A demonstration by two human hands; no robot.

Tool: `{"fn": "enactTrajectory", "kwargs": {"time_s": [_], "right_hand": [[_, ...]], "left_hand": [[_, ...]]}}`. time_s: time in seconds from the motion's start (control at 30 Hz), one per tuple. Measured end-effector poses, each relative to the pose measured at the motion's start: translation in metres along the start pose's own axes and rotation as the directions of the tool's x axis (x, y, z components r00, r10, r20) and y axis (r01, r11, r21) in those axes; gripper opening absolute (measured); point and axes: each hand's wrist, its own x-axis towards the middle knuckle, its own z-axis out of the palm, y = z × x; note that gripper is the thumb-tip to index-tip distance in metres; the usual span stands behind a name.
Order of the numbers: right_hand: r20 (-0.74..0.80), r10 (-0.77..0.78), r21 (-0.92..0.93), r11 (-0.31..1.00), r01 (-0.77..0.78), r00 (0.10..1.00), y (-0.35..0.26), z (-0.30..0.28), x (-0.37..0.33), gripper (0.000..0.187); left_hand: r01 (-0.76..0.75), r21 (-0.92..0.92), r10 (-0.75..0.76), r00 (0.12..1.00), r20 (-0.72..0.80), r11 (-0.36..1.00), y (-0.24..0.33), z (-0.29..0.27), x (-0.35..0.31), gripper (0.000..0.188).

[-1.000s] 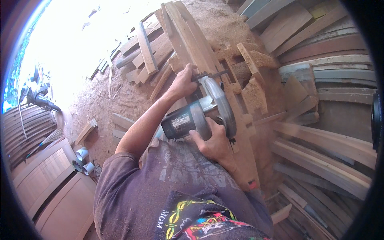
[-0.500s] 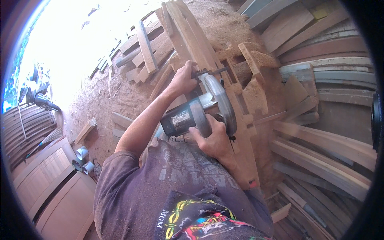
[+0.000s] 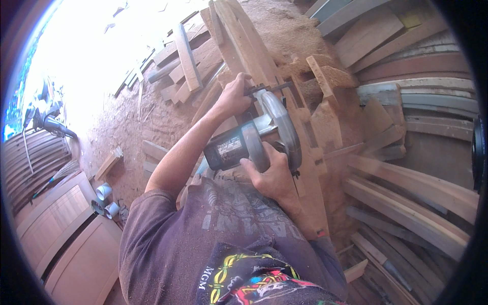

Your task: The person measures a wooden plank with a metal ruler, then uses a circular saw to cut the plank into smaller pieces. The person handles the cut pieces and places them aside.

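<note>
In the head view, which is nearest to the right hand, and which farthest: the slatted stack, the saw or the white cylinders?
From the right hand:
1. Saw: in its grasp.
2. White cylinders: off to the left.
3. Slatted stack: farther left, near the picture's rim.

- The right hand (image 3: 273, 172) was wrapped around the rear handle of a circular saw (image 3: 264, 123), its dark motor housing pointing left.
- The left hand (image 3: 236, 96) was at the saw's front edge, fingers curled and partly hidden.
- The saw sat over a long wooden board (image 3: 311, 198) running away from the person.
- Sawdust (image 3: 292, 35) lay heaped beyond, right of several long planks (image 3: 244, 43).
- Offcuts (image 3: 187, 58) were scattered to the left; stacked boards (image 3: 412, 203) filled the right.
- Framed wooden panels (image 3: 84, 259) lay lower left, near white cylindrical pieces (image 3: 103, 191).
</note>
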Motion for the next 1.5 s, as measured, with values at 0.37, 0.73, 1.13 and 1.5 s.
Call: {"fn": "enactTrajectory", "kwargs": {"time_s": [0.37,0.73,1.13,1.5], "right_hand": [[-0.008,-0.039,-0.012,0.999,0.039,0.999,0.004,0.003,0.009,0.025],[-0.008,-0.037,-0.006,0.999,0.037,0.999,-0.004,0.001,0.019,0.025],[-0.001,-0.008,0.029,1.000,0.008,1.000,-0.010,0.003,0.030,0.025],[-0.006,-0.027,0.042,0.999,0.028,1.000,-0.010,0.006,0.040,0.027]], "left_hand": [[-0.012,0.044,0.013,1.000,-0.020,0.999,0.001,-0.007,0.007,0.064],[0.063,0.021,-0.063,0.998,0.030,0.998,0.011,-0.019,0.015,0.069],[0.022,0.052,-0.023,1.000,0.007,0.998,-0.002,-0.022,0.028,0.067],[0.016,0.020,-0.016,1.000,-0.003,1.000,0.003,-0.030,0.033,0.063]]}}
